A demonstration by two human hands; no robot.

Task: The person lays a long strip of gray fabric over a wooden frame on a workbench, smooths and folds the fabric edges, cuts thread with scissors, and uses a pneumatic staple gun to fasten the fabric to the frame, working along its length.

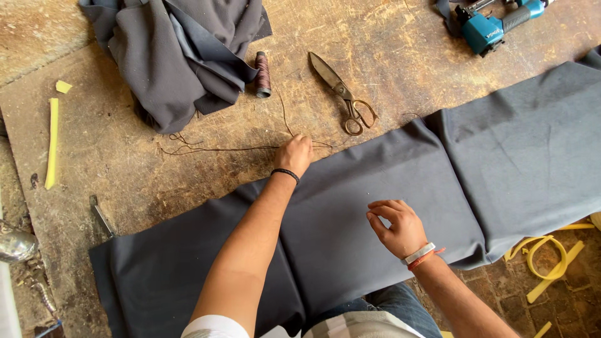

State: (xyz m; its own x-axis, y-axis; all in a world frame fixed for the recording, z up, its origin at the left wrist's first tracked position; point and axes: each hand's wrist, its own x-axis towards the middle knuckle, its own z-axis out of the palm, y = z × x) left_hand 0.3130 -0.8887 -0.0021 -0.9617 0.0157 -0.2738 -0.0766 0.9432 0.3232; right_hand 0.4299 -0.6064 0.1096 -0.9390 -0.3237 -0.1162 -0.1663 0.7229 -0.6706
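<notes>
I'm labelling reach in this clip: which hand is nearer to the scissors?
Left. The left hand lies on the board just below-left of the scissors, by the thread. The right hand rests farther down on the grey cloth.

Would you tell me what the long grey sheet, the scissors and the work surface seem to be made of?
Grey sheet: woven fabric, matte, folding softly at its creases. Scissors: metal, dull and tarnished, with brassy-looking handle loops. Work surface: probably pressed wood board, worn, scuffed and unvarnished. The left hand pinches what looks like thin dark thread.
</notes>
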